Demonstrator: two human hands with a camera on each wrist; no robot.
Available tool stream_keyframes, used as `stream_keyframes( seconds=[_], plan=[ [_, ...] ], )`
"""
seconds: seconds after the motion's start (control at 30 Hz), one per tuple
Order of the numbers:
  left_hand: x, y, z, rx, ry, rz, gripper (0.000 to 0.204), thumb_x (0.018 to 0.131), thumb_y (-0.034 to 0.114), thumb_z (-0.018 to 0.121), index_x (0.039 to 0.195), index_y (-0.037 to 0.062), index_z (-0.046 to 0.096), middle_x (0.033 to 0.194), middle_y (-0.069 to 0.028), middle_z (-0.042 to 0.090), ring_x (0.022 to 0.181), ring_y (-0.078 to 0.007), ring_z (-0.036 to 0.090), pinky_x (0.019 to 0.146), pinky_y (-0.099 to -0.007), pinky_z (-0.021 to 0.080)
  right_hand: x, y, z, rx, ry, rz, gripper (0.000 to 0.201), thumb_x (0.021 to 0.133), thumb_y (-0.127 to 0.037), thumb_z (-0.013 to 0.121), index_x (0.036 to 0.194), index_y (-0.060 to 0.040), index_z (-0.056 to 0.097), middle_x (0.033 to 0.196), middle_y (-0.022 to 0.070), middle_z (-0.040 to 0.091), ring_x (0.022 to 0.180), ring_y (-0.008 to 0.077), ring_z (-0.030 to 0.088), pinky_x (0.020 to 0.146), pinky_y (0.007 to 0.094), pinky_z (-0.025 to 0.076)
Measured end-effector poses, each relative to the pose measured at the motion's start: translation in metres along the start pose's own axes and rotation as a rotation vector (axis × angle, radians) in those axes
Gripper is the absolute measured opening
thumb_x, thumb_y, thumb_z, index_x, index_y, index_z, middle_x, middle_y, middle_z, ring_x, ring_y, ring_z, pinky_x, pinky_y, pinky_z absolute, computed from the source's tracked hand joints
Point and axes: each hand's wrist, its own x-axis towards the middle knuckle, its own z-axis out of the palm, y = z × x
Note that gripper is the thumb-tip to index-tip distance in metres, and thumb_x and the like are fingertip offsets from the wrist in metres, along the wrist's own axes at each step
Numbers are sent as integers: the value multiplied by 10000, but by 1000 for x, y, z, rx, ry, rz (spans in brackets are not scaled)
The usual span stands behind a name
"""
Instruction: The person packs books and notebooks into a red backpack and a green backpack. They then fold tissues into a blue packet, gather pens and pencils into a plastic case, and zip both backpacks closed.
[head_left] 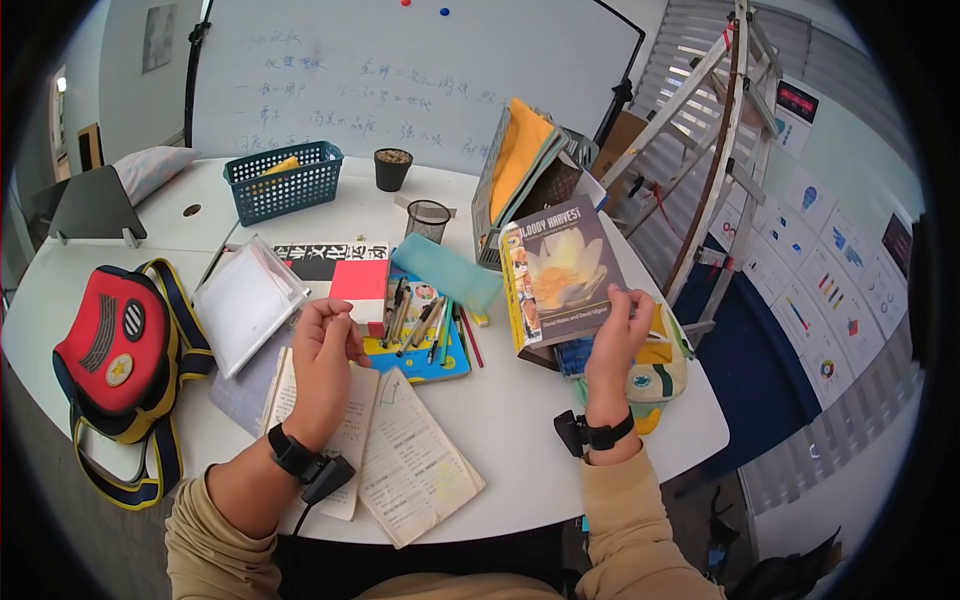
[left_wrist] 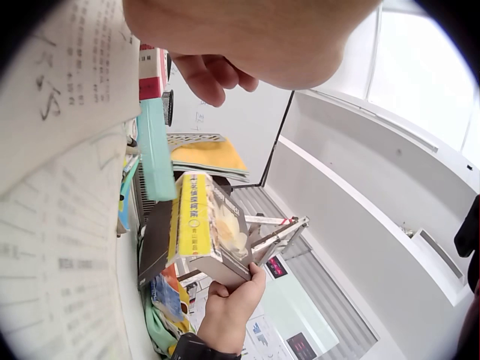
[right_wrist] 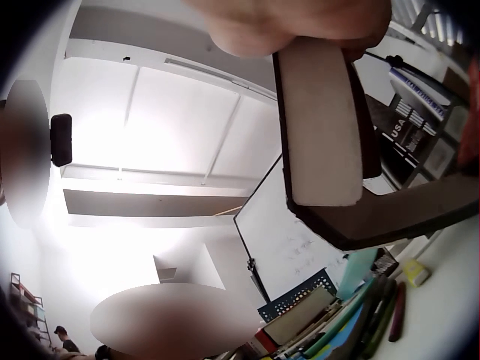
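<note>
A broad white table (head_left: 525, 430) spread before you, with a red-and-black backpack (head_left: 108, 340) at left. Worn, printed paper pages (head_left: 415, 462) lay near you. The thick, lotus-covered book (head_left: 565, 265) stood raised above the table's right side, its lower corner gripped by your right hand (head_left: 615, 345); your left hand (head_left: 325, 370) curled loosely above the pages.

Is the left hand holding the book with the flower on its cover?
No, the right hand grips that book by its edge, and the left hand is apart from it.
</note>
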Motion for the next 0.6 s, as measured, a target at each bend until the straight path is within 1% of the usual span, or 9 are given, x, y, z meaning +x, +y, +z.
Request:
stream_keyframes(
  seconds=[0.03, 0.07, 0.17, 0.2, 0.33, 0.43, 0.47, 0.53, 0.6],
  plan=[
    [-1, 1, 1, 1, 0, -2, 104, 1188, 158, 573, 1264, 114, 630, 917, -6, 641, 755, -97, 612, 684, -288, 574, 0, -5, 1, 33, 15, 44, 290, 1126, -278, 710, 1245, -60, 560, 1139, 51, 636, 984, 100, 596, 754, 271, 465],
    [-1, 1, 1, -2, -2, -3, 103, 1188, 156, 573, 1264, 114, 629, 910, -5, 634, 753, -96, 607, 682, -289, 575, -3, -13, 4, 148, 39, 120, 269, 1132, -332, 681, 1236, -111, 569, 1070, 24, 659, 847, 70, 630, 574, 247, 380],
    [-1, 0, 0, -12, -59, -8, 126, 1190, 168, 583, 1295, 108, 620, 948, -14, 647, 802, -104, 627, 724, -303, 591, -5, -21, 6, 372, 30, 215, 284, 1143, -395, 640, 1237, -136, 571, 999, 18, 679, 716, 90, 648, 472, 262, 351],
    [0, -1, -3, -15, -111, -12, 158, 1193, 184, 593, 1326, 101, 613, 1000, -27, 674, 858, -114, 658, 770, -314, 606, 1, -5, -1, 392, -53, 224, 320, 1162, -429, 600, 1284, -134, 582, 973, 33, 694, 701, 120, 674, 468, 273, 413],
    [-5, 4, 12, -118, -319, -106, 392, 1196, 265, 644, 1510, 52, 548, 1314, -88, 729, 1180, -174, 728, 1033, -382, 611, -31, -16, 22, 430, -313, 255, 363, 1193, -407, 584, 1415, -121, 559, 1082, 47, 699, 766, 154, 709, 540, 315, 548],
    [-16, 1, 15, -297, -458, -224, 564, 1189, 328, 672, 1615, 17, 476, 1544, -124, 673, 1394, -207, 682, 1183, -400, 547, -66, -18, 38, 317, -727, 270, 349, 1231, -323, 600, 1490, -92, 565, 1140, 40, 696, 932, 126, 698, 707, 305, 583],
    [-17, -1, 15, -289, -477, -196, 599, 1171, 268, 726, 1625, -17, 458, 1522, -137, 668, 1357, -190, 664, 1230, -382, 498, -71, -16, 39, 222, -808, 215, 338, 1236, -319, 597, 1475, -81, 593, 1153, 32, 703, 947, 119, 685, 748, 295, 576],
    [-18, 0, 18, -201, -342, -194, 595, 1153, 224, 751, 1618, -12, 464, 1521, -119, 671, 1353, -186, 662, 1223, -372, 500, -80, -12, 41, 29, -964, 99, 328, 1245, -313, 591, 1445, -59, 648, 1178, 16, 717, 977, 106, 659, 831, 275, 561],
    [-17, 2, 16, -219, -232, -189, 576, 1117, 133, 786, 1587, -6, 485, 1504, -100, 680, 1355, -182, 659, 1209, -371, 509, -81, -13, 44, -33, -876, -116, 331, 1240, -318, 608, 1398, -39, 693, 1207, 8, 741, 972, 95, 637, 867, 264, 544]
  ],
)
